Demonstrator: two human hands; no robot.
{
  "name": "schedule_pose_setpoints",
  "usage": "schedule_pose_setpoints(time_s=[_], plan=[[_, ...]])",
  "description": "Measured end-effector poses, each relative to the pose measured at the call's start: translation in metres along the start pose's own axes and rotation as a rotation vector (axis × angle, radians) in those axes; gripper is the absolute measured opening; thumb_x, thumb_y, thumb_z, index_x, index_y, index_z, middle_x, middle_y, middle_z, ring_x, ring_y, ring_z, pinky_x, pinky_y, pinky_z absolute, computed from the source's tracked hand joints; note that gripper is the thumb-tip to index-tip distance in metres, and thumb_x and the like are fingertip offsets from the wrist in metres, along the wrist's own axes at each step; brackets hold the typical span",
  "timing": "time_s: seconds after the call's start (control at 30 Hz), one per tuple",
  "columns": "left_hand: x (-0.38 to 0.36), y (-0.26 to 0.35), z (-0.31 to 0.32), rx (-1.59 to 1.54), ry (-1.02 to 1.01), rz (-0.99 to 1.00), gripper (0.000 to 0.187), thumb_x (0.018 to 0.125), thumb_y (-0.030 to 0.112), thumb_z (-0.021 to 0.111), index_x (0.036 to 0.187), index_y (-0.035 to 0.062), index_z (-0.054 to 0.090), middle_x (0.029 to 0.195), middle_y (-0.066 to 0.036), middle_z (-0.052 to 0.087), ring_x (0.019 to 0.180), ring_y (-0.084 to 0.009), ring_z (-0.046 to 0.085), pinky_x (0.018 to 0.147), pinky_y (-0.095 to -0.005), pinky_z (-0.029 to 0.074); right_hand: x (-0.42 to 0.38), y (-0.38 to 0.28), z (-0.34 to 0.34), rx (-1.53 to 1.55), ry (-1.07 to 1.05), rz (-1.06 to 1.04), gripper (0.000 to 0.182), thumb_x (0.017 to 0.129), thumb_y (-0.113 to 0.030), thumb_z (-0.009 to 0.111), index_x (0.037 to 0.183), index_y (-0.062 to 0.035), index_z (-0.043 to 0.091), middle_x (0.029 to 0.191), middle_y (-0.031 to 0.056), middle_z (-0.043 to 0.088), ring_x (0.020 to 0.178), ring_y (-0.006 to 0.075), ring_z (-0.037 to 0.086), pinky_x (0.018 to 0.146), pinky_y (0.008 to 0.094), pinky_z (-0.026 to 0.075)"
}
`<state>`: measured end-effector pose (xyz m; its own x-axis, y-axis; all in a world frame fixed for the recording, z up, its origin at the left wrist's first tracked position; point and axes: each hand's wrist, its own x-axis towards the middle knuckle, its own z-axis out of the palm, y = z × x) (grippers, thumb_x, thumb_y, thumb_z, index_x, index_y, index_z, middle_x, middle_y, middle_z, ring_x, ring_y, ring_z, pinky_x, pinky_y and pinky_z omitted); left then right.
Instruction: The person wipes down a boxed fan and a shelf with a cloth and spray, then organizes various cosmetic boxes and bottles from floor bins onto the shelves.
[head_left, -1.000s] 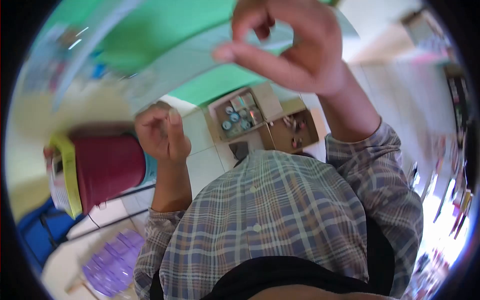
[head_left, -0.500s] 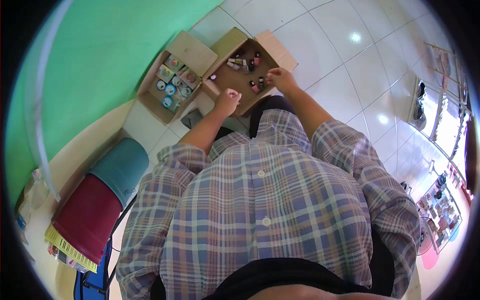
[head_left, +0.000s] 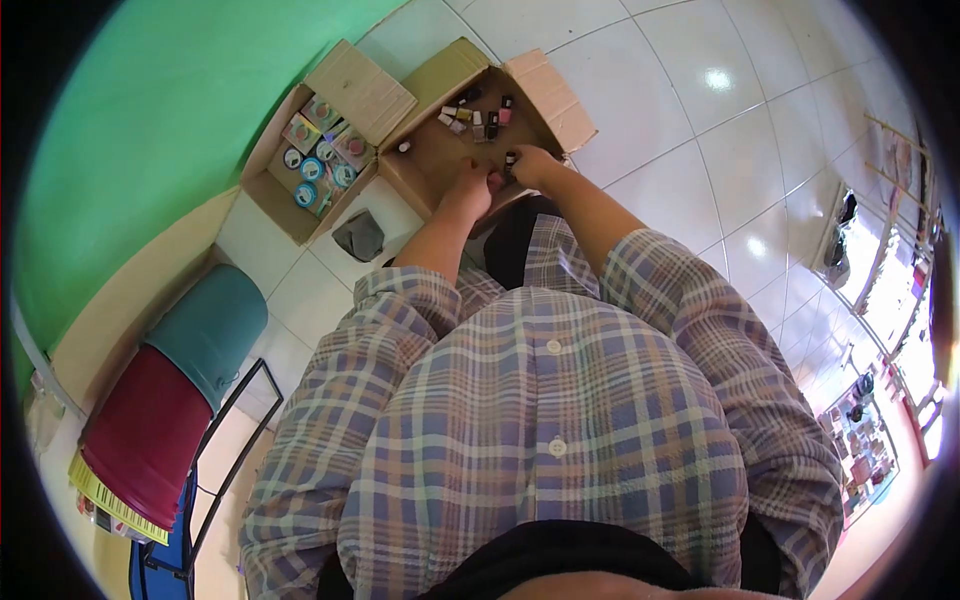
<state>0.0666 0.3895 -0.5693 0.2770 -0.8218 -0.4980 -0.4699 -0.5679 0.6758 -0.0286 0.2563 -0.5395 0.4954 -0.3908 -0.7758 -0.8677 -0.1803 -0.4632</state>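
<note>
Both hands are down inside an open cardboard box point(head_left: 425, 175) on the floor. My right hand point(head_left: 538, 168) has its fingertips closed on a small nail polish bottle point(head_left: 510, 160) with a dark cap. Close beside it, my left hand point(head_left: 474, 190) curls its fingers low in the box. A pinkish bit shows at those fingertips, but what they hold is largely hidden. Several more nail polish bottles point(head_left: 479, 127) lie toward the far side, among them a pink one with a black cap point(head_left: 505, 110). A small white-capped item point(head_left: 404, 146) sits near the left wall.
Left of it stands a second cardboard box point(head_left: 275, 205) with round blue-lidded jars point(head_left: 311, 169) and small packets. A dark grey object point(head_left: 358, 236) lies on the tiles. Teal point(head_left: 208, 325) and maroon bins point(head_left: 145, 425) are at the left, near a black metal frame point(head_left: 232, 415).
Both hands have moved down into the box and closer together, onto the spot where two bottles lay. The camera view has shifted slightly, showing more of the dark grey object.
</note>
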Motion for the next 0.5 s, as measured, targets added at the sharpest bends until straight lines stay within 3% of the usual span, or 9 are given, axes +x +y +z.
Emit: schedule_pose_setpoints(time_s=[0.03,0.1,0.23,0.27,0.3,0.33,0.37,0.43,0.5], plan=[[0.001,0.002,-0.002,-0.018,0.044,-0.002,0.03,0.081,0.018,0.069,0.109,0.0067,0.063,0.115,-0.023,0.055,0.101,-0.0416,0.058,0.085,-0.0475,0.049,0.001,0.003,0.002,-0.007,-0.001,0.002,0.047,0.076,-0.004,0.053,0.122,0.0005,0.059,0.109,0.021,0.066,0.1,0.0333,0.064,0.085,0.037,0.05],[0.009,0.002,-0.012,-0.006,0.027,-0.074,0.029,0.081,0.019,0.071,0.105,0.0061,0.064,0.111,-0.022,0.058,0.098,-0.0395,0.06,0.084,-0.0466,0.049,0.0,0.002,0.005,-0.251,0.02,-0.185,0.049,0.076,-0.032,0.069,0.116,-0.0042,0.063,0.11,0.0233,0.064,0.105,0.0377,0.061,0.09,0.0412,0.05],[0.008,-0.008,-0.005,-0.146,-0.003,-0.154,0.026,0.08,0.023,0.074,0.099,0.005,0.068,0.098,-0.02,0.067,0.089,-0.0321,0.066,0.081,-0.0411,0.05,-0.001,-0.009,0.002,-0.216,-0.048,-0.092,0.05,0.077,-0.032,0.069,0.119,-0.0066,0.062,0.111,0.0228,0.064,0.106,0.0372,0.061,0.09,0.041,0.05],[0.012,-0.015,0.003,-0.147,-0.007,-0.157,0.026,0.08,0.023,0.074,0.099,0.005,0.068,0.098,-0.02,0.067,0.089,-0.0321,0.066,0.081,-0.0411,0.05,-0.005,-0.017,-0.005,-0.208,-0.077,-0.07,0.047,0.077,-0.018,0.06,0.122,-0.0059,0.061,0.111,0.0212,0.065,0.103,0.0343,0.063,0.086,0.0387,0.051],[0.027,-0.036,0.023,-0.38,-0.047,-0.237,0.026,0.08,0.022,0.074,0.098,0.0041,0.069,0.096,-0.019,0.068,0.086,-0.0289,0.067,0.079,-0.0385,0.05,-0.008,-0.024,-0.011,-0.2,-0.101,-0.052,0.049,0.077,-0.004,0.052,0.125,-0.0053,0.06,0.112,0.0196,0.066,0.101,0.0313,0.064,0.082,0.0364,0.052],[0.026,-0.035,0.024,-0.616,-0.09,-0.324,0.026,0.08,0.021,0.075,0.098,0.0031,0.069,0.094,-0.018,0.069,0.083,-0.0258,0.067,0.078,-0.036,0.05,-0.005,-0.019,-0.009,-0.2,-0.108,-0.049,0.049,0.077,-0.004,0.052,0.125,-0.0053,0.06,0.112,0.0196,0.066,0.101,0.0313,0.064,0.082,0.0364,0.052],[0.023,-0.036,0.024,-0.618,-0.093,-0.328,0.026,0.08,0.021,0.075,0.098,0.0031,0.069,0.094,-0.018,0.069,0.083,-0.0258,0.067,0.078,-0.036,0.05,0.0,-0.015,-0.007,-0.15,-0.092,-0.072,0.047,0.078,-0.004,0.053,0.125,-0.0056,0.06,0.111,0.018,0.067,0.1,0.0289,0.065,0.081,0.0352,0.052],[-0.001,0.002,-0.019,-0.309,-0.03,-0.179,0.027,0.079,0.017,0.075,0.101,0.0012,0.069,0.09,-0.014,0.071,0.081,-0.0207,0.066,0.074,-0.034,0.05,0.002,-0.007,-0.006,-0.102,-0.079,-0.096,0.046,0.079,-0.004,0.055,0.124,-0.0059,0.061,0.11,0.0165,0.067,0.099,0.0266,0.065,0.079,0.034,0.052],[-0.004,-0.001,-0.024,-0.479,0.034,-0.143,0.027,0.079,0.016,0.075,0.101,0.0012,0.069,0.089,-0.011,0.071,0.081,-0.0174,0.065,0.074,-0.0322,0.05,-0.001,-0.003,-0.008,0.142,0.102,-0.122,0.04,0.081,-0.018,0.068,0.119,-0.0079,0.064,0.102,0.0144,0.07,0.09,0.0272,0.067,0.082,0.0344,0.052]])
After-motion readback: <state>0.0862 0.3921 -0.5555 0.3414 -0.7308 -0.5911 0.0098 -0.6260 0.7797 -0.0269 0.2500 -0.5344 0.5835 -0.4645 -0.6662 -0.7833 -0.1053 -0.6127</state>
